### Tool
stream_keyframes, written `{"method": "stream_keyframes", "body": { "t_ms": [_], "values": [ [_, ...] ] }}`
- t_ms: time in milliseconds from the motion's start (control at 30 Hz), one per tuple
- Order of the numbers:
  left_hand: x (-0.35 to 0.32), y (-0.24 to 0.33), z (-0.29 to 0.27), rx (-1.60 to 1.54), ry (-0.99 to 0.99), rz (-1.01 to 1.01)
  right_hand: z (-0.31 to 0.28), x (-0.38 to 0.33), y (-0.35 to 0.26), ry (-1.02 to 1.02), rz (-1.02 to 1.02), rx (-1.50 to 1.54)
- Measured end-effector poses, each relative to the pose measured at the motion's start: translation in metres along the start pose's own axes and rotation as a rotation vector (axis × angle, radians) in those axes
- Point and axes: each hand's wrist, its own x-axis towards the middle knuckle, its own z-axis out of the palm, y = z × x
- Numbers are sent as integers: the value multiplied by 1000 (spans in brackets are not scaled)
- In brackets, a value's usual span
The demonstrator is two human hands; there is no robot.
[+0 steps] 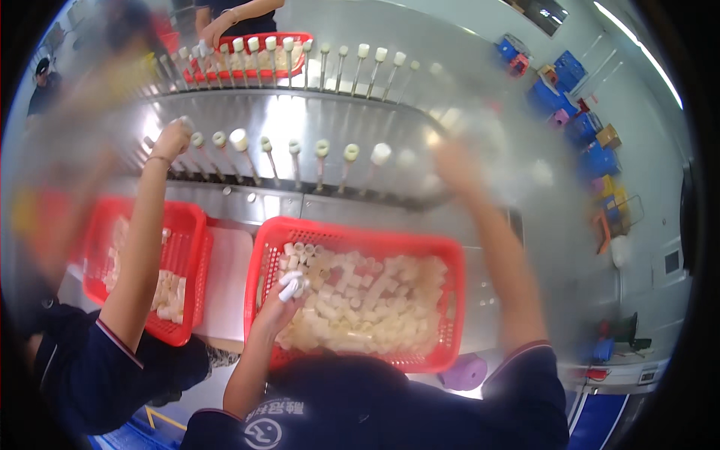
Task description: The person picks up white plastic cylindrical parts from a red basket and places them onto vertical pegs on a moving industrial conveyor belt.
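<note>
My left hand (pixel 276 309) is closed around several short white plastic tubes (pixel 292 285), above the left part of a red basket (pixel 352 231). Inside that basket lies a heap of similar short tubes (pixel 375 307), white to cream. My right hand (pixel 454 161) reaches far forward to the right end of the near row of upright metal rods (pixel 321 169). Motion smears its fingers, so its grip does not show. Beside it stand blurred rods with pale tops. Along the near row, some rods carry white or greenish tubes (pixel 238 139) on their tips.
A co-worker's arm (pixel 150 195) reaches to the near row at left, over another red basket (pixel 199 255). Behind runs a second rod row (pixel 322 67), with a third red basket (pixel 306 39) and another person's hand (pixel 214 31). Blue crates (pixel 570 71) line the right wall.
</note>
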Motion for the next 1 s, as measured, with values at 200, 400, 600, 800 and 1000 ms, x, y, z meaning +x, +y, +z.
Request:
{"method": "stream_keyframes", "body": {
  "t_ms": [200, 400, 600, 800, 1000],
  "values": [
    [-12, 38, 28, 82, -208, 37, 28, -46, 51, 240, 8, 596],
    [18, 122, 76, 935, 161, 535, 81, -226, -26, 433, 1283, 2842],
    [103, 219, 147, 2013, 402, 916, 73, -292, -98, -344, 643, 1588],
    [153, 198, 186, 2115, 276, 512, 53, -235, -85, -360, 913, 2930],
    [144, 126, 157, 2407, 289, 1252, 39, -204, -87, -464, 698, 3010]
  ]
}}
